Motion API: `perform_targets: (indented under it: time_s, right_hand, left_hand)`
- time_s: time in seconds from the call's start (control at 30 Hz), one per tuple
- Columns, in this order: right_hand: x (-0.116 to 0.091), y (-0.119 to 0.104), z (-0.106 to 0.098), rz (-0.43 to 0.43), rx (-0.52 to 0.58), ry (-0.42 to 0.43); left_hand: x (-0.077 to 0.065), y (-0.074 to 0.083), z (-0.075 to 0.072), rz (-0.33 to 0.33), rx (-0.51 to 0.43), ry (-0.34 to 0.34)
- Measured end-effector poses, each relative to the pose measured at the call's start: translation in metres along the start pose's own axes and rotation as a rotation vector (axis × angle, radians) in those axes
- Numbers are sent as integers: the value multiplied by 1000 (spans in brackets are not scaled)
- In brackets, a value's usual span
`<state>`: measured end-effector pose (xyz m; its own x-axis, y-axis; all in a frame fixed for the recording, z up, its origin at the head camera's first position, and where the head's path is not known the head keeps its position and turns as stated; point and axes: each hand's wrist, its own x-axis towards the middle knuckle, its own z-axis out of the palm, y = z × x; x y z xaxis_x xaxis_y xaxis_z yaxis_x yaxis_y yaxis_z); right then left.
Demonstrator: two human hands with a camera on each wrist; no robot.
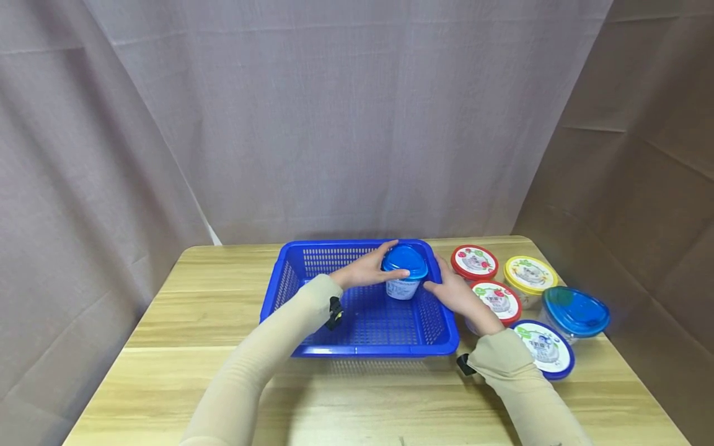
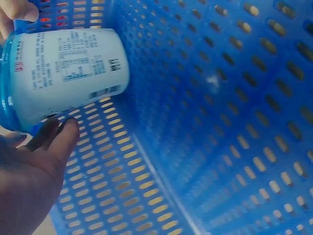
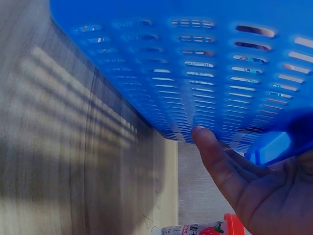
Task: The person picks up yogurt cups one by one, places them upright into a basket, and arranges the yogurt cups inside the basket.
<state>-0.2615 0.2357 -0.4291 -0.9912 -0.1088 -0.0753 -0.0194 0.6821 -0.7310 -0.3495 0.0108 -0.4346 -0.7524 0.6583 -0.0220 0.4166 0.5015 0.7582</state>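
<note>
My left hand (image 1: pixel 365 267) holds a white tub (image 1: pixel 401 288) with a blue lid (image 1: pixel 406 260), thumb in front and fingers behind, around the lid. The tub is inside the right end of a blue perforated basket (image 1: pixel 375 350). Printed text and a barcode show on the tub (image 2: pixel 73 68) in the left wrist view. My right hand (image 1: pixel 458 296) grips the basket's right rim, thumb over the inner side and fingers along the outer wall. In the right wrist view, a fingertip (image 3: pixel 199 133) lies against the slotted wall.
Right of the basket stand two red-lidded tubs (image 1: pixel 474 261), a yellow-lidded tub (image 1: pixel 530 274), a dark-blue-lidded tub (image 1: pixel 543 348) and another tub with a bright blue lid (image 1: pixel 577 311). The wooden table (image 1: pixel 346 402) is bordered by grey curtains (image 1: pixel 357 124) behind and at the sides.
</note>
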Motion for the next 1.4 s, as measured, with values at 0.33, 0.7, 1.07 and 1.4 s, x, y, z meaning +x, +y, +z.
perform_targets:
  time_s: [0.33,0.7,1.07,1.4]
  right_hand:
    - [3,0,2,16,17,-8]
    - [6,3,-1,-13,-19,9]
    - [7,5,-3,-24,-34,7]
    - [6,5,-3,-4,-11,-14]
  left_hand:
    - [-8,11,-12,-31,50,34]
    - [-15,20,-39,-10,96,55]
    - [-25,26,-68,-21,155,110]
    - [-40,27,-98,-17,141,161]
